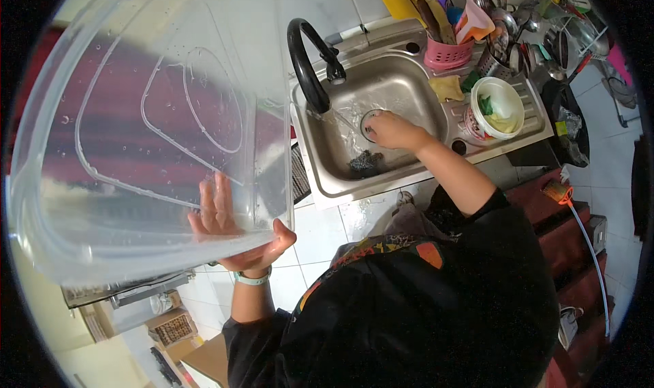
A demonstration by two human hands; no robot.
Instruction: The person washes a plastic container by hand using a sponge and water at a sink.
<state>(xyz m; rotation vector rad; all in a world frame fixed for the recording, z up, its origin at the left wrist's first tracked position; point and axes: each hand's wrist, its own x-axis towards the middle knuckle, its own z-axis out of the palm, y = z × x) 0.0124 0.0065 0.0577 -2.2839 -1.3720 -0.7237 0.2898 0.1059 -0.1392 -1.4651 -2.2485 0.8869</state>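
Observation:
A large clear plastic storage box (160, 126), wet with droplets, is held up and tilted at the left. My left hand (248, 255) grips its lower edge, the thumb on the near side and the fingers seen through the plastic. My right hand (398, 130) reaches into the steel sink (415, 81), its fingers curled down at the round drain strainer (368, 125); whatever they pinch is hidden. Water runs from the black curved faucet (300, 54) beside that hand. A dark scouring pad (366, 162) lies on the sink bottom, close to the drain.
Right of the sink stand a white tub (501, 109) with scraps inside, a yellow cloth (446, 88), a pink utensil basket (449, 53) and a metal utensil holder (492, 65). An orange brush with a long blue handle (589, 241) leans farther right. White floor tiles (317, 235) show below the sink.

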